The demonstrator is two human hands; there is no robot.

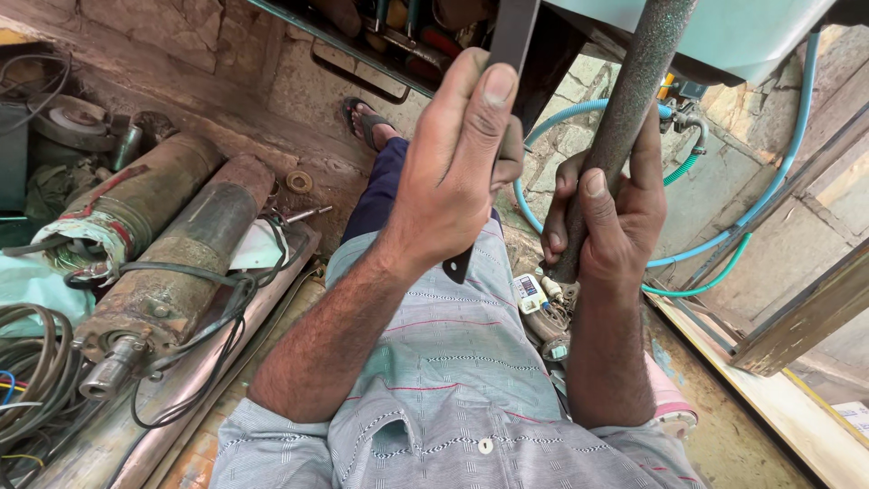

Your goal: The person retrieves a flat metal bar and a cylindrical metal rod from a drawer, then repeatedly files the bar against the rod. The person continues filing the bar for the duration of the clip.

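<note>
Centrally, dark rough pipe [634, 109] standing near-upright, tilted a little, running from top edge down into right hand [602, 222]. Looks like rusted steel: judged heavy, rigid, gritty surface giving good grip, unlikely to slip. Best taken low on the shaft, full wrap, as held now. Right fingers [593, 195] closed tight around it. Left hand [457, 167] raised beside it, fingers pinched shut on flat dark metal strip [511, 36]; thin, stiff, edges maybe sharp. Below, grey striped shirt [453, 380] and sandalled foot [367, 122]. Left on floor, two rusty cylindrical pump motors [172, 263] with black cables [226, 317]. Right, teal hose [742, 217] looping over stone paving.
</note>
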